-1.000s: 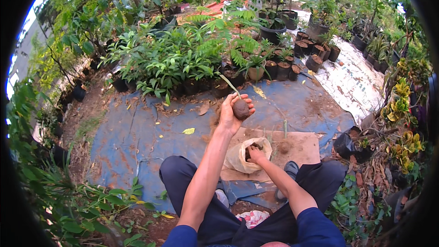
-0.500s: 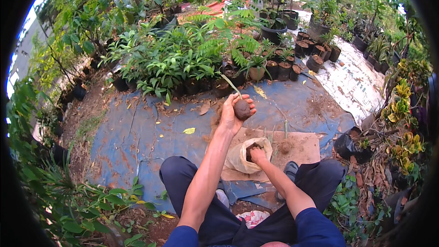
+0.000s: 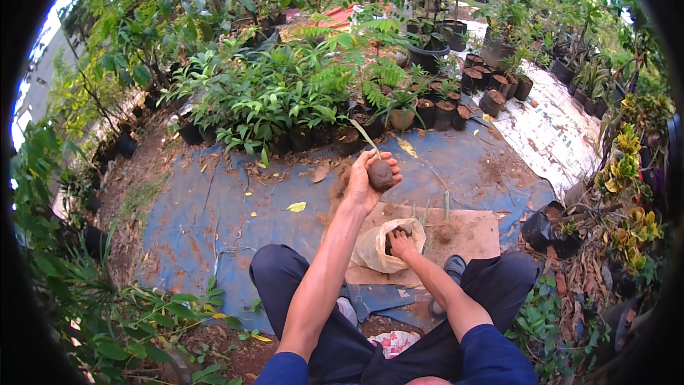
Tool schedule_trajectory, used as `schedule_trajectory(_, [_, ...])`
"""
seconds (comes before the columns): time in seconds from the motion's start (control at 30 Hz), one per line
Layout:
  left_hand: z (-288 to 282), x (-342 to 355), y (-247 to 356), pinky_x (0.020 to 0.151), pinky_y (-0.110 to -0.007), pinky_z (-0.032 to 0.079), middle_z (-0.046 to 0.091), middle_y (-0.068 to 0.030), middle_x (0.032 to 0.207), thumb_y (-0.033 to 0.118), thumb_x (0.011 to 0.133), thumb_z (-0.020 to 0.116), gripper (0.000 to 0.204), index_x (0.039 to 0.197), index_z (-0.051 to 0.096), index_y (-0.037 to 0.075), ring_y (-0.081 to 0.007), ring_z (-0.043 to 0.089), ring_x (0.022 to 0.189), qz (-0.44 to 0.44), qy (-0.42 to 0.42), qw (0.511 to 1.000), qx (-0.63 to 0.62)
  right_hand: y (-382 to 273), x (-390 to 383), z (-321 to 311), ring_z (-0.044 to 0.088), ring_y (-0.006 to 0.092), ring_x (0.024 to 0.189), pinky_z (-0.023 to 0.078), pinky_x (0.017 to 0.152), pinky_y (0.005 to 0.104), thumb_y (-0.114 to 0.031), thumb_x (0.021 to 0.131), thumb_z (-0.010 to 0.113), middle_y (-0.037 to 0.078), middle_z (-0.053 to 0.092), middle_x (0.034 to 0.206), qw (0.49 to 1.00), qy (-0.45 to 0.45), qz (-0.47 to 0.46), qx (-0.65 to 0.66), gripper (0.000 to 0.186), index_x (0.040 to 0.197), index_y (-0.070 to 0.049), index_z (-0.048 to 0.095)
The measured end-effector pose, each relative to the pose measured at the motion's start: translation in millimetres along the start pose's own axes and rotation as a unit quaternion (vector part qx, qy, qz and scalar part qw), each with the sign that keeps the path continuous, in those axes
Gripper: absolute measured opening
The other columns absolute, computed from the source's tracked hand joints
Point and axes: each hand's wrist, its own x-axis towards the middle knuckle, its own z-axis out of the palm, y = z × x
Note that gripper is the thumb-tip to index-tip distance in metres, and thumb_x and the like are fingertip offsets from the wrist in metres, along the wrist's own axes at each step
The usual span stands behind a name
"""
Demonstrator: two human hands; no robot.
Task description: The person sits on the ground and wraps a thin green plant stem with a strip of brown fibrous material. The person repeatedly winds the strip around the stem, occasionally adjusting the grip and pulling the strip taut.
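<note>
Hands apart, the left hand (image 3: 362,187) clasps a cutting's (image 3: 365,135) soil ball (image 3: 382,177) while the right hand (image 3: 404,244), grip unclear, apparently scoops inside the sack (image 3: 369,250), next needing a cupped lift.

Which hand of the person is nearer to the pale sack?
The right. The right hand has its fingers in the open mouth of the pale sack; the left hand is apart from it, higher in the picture, holding a brown ball.
</note>
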Motion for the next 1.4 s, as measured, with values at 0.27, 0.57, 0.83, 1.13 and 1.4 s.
schedule_trajectory(0.27, [0.5,3.0,-3.3,0.076,-0.040,0.057,0.063,-0.0113,0.094,0.038,0.094,0.050,0.041,0.109,0.055,0.001,-0.0239,0.064,0.083,-0.005,0.007,1.000,0.006,3.7,-1.1,-17.0,0.052,0.0304,0.122,0.048,0.093,0.0446,-0.027,0.086,0.062,0.016,0.049,0.134,0.999,0.035,-0.024,0.004,0.049,0.129,-0.008,0.049])
schedule_trajectory(0.57, [2.0,3.7,-5.5,0.075,-0.039,0.058,0.063,-0.0114,0.093,0.038,0.095,0.050,0.040,0.108,0.056,0.001,-0.0231,0.064,0.081,-0.005,0.000,1.000,0.002,-1.1,6.7,-8.4,0.051,0.0303,0.124,0.049,0.094,0.0452,-0.036,0.090,0.060,0.015,0.043,0.142,1.000,0.021,-0.006,-0.016,0.056,0.136,-0.010,0.044])
schedule_trajectory(0.83, [6.4,-0.4,-13.7,0.074,-0.037,0.057,0.063,-0.0107,0.091,0.035,0.096,0.048,0.037,0.107,0.057,0.002,-0.0224,0.064,0.081,-0.046,-0.017,0.999,0.024,0.4,18.3,-14.1,0.061,0.0308,0.115,0.054,0.088,0.0414,-0.029,0.092,0.054,0.016,0.039,0.147,0.997,-0.070,0.028,0.008,0.053,0.140,-0.010,0.042])
schedule_trajectory(1.13, [6.5,2.4,-16.6,0.075,-0.038,0.057,0.063,-0.0100,0.092,0.036,0.096,0.048,0.037,0.108,0.056,0.001,-0.0221,0.064,0.082,-0.049,-0.018,0.998,0.022,-1.1,31.7,-19.6,0.068,0.0247,0.105,0.056,0.081,0.0394,-0.025,0.088,0.057,0.012,0.064,0.122,0.995,-0.062,0.072,-0.043,0.028,0.106,-0.010,0.072])
schedule_trajectory(1.4, [10.7,3.3,-16.8,0.076,-0.039,0.058,0.063,-0.0102,0.093,0.037,0.095,0.049,0.038,0.108,0.057,0.002,-0.0227,0.064,0.082,-0.044,-0.029,0.998,0.024,-7.7,17.2,-29.3,0.069,0.0296,0.102,0.056,0.082,0.0414,-0.014,0.085,0.058,0.014,0.071,0.109,0.999,0.022,0.046,-0.004,0.023,0.102,-0.008,0.072])
